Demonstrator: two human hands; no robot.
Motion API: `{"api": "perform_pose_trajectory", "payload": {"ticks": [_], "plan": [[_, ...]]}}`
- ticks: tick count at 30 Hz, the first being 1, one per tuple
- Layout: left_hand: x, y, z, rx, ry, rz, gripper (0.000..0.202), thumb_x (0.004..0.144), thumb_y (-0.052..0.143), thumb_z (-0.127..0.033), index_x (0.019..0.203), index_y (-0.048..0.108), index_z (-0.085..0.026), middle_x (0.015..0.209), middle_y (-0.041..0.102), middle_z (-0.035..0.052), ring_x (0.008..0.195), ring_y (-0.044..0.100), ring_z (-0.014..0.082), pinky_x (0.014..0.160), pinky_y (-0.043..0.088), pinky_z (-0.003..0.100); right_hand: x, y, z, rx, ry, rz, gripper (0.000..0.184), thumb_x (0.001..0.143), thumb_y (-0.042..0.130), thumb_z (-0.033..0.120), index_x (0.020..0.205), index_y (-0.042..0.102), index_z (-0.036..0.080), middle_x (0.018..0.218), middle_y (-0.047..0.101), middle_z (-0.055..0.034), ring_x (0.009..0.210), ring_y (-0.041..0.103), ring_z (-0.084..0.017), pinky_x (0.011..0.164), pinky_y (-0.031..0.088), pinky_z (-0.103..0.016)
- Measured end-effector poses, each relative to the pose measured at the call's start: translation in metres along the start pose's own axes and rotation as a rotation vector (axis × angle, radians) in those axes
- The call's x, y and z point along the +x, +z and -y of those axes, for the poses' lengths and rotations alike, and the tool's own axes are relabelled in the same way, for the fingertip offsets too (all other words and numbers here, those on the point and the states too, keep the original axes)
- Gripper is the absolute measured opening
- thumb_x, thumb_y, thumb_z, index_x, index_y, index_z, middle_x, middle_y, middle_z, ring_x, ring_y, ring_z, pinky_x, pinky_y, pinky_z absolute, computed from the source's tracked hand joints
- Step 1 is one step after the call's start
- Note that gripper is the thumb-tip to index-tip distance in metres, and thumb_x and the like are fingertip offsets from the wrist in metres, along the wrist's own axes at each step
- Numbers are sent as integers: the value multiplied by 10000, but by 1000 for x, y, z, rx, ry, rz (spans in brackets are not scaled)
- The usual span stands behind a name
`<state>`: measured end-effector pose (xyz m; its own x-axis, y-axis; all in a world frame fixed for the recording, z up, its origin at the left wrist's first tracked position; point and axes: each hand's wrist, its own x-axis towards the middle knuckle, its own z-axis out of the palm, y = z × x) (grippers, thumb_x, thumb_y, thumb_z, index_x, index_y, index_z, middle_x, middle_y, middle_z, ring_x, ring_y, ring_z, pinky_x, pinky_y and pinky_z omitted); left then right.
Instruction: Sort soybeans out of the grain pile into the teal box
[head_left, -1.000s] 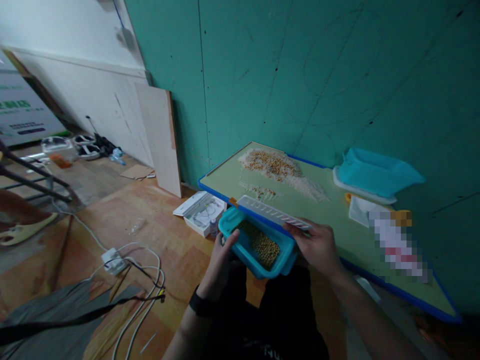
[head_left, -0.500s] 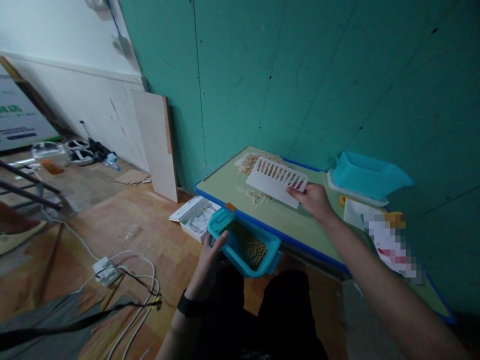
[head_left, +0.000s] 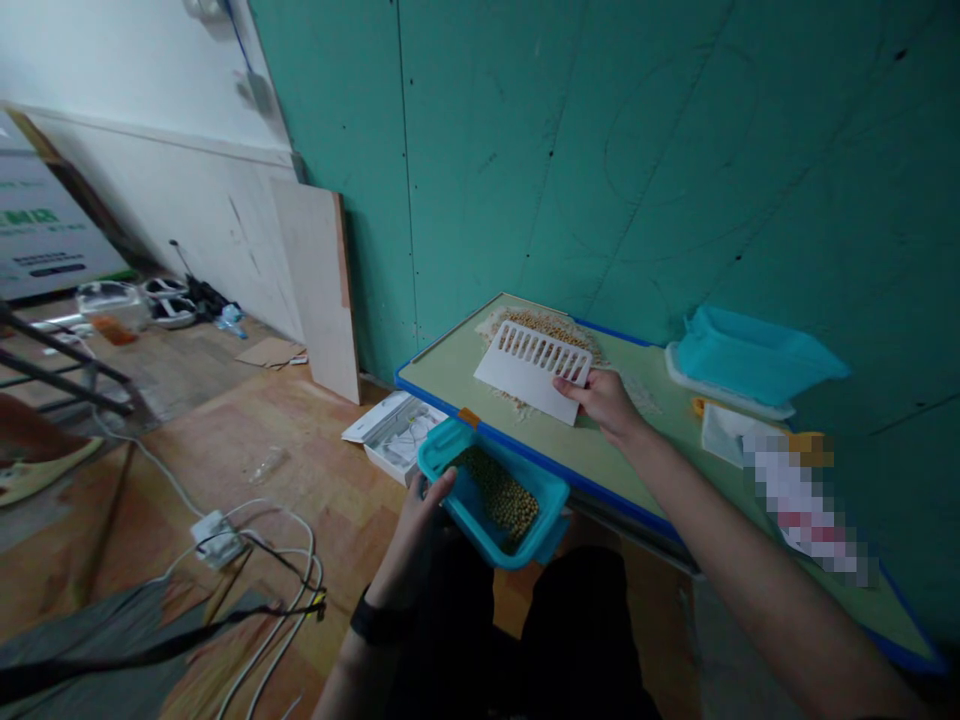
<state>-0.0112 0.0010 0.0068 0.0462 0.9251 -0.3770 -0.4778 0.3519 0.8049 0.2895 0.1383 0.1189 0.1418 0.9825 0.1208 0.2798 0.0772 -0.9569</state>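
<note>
My left hand (head_left: 421, 512) grips the near left corner of a blue plastic tub (head_left: 471, 517) holding yellow beans (head_left: 501, 495), kept just below the table's front edge. My right hand (head_left: 602, 397) is stretched out over the green table (head_left: 457, 365) and pinches a white slotted scraper card (head_left: 525, 369) by its right edge. The card stands tilted on the tabletop against a heap of mixed beans and rice (head_left: 559, 326) at the back of the table.
A teal container on a white lid (head_left: 750, 358) and white packets (head_left: 724, 432) lie at the table's right. An open white box (head_left: 394, 430) sits on the wooden floor by the table. A power strip (head_left: 217, 538) with cables lies at the left. A teal wall stands behind.
My right hand carried the white card from over the tub up onto the table and set it by the bean heap. The tub in my left hand stayed in place.
</note>
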Motion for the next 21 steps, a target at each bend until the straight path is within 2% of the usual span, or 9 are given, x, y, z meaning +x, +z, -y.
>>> {"api": "perform_pose_trajectory", "payload": {"ticks": [7,17,21], "plan": [[0,3,-6,5,-21,-23,829,880,966,-647,1559,652,-289,1490,783,169,1259,836,397,903,751,457,-4,3,6,111,104,56,568,491,1094,608,813,862,201,901,884,-103,817,805,-296,710,641,-398],[-4,5,-7,-15,-16,1,857,879,970,-653,1582,623,-308,1514,774,160,1285,831,400,909,759,455,-9,3,11,136,127,100,611,450,1114,618,828,863,209,914,885,-89,823,792,-284,713,621,-385],[-2,3,-6,-11,-35,-26,836,888,970,-618,1575,623,-290,1524,764,167,1271,837,384,902,759,432,-12,5,16,128,133,117,613,425,1118,627,804,861,220,894,878,-83,802,766,-268,693,605,-376]]}}
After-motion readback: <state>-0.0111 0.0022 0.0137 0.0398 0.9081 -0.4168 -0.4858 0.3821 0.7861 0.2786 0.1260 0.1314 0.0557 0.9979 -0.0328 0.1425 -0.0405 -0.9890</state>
